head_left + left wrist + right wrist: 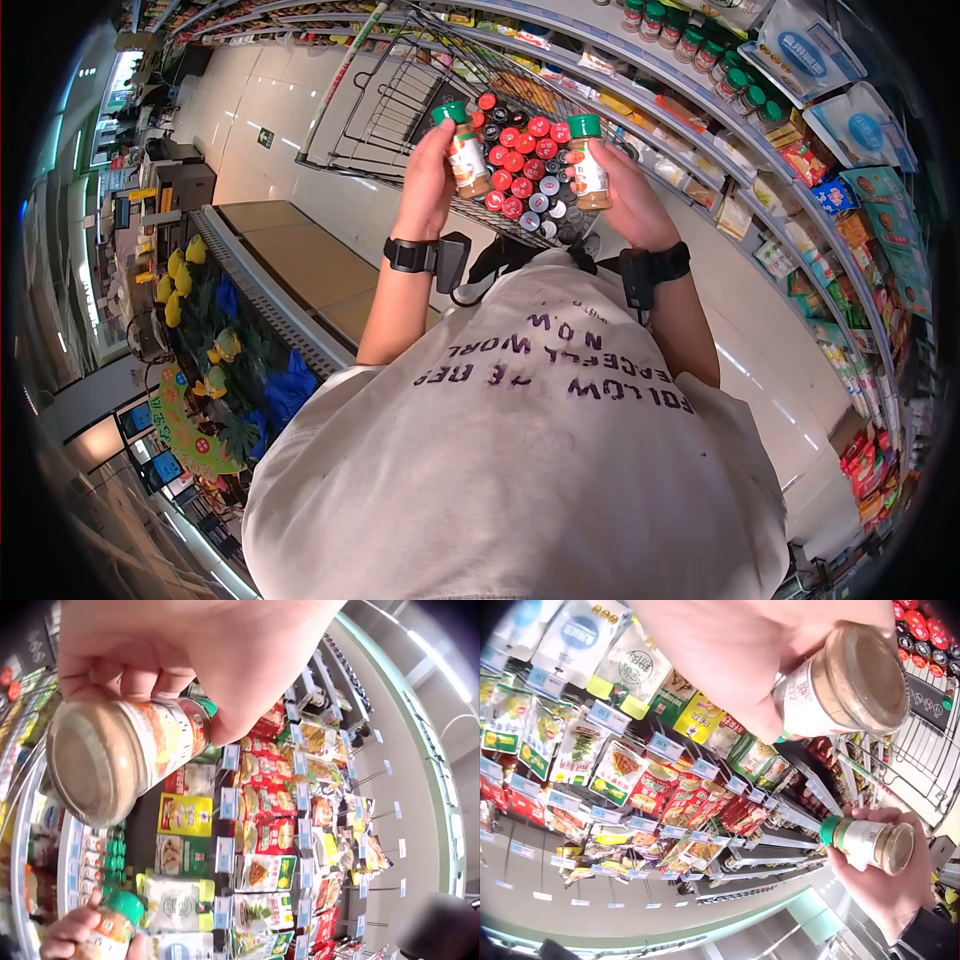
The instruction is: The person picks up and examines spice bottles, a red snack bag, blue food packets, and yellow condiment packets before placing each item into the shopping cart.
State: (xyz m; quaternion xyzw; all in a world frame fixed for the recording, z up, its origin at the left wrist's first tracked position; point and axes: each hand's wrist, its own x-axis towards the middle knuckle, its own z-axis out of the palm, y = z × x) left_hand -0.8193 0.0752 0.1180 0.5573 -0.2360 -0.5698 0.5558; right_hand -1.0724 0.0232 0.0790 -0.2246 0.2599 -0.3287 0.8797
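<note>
My left hand (429, 180) grips a green-capped spice jar (466, 160), its brown powder showing at the base. In my right hand (632, 195) is a matching spice jar (591, 172), held upright with its label turned toward me. Both jars are raised above the shopping cart, side by side and apart. Seen from the left wrist, the left jar's clear bottom (94, 765) faces the camera, the fingers wrapped behind it. In the right wrist view the right jar (847, 682) fills the upper part, the thumb along its side.
A wire shopping cart (350, 125) stands ahead, holding many red-, black- and white-capped bottles (520, 165). Shelves of packets (800, 160) curve along the right, with a row of green-capped jars (700, 55) on top. A low display stand (290, 240) is at the left.
</note>
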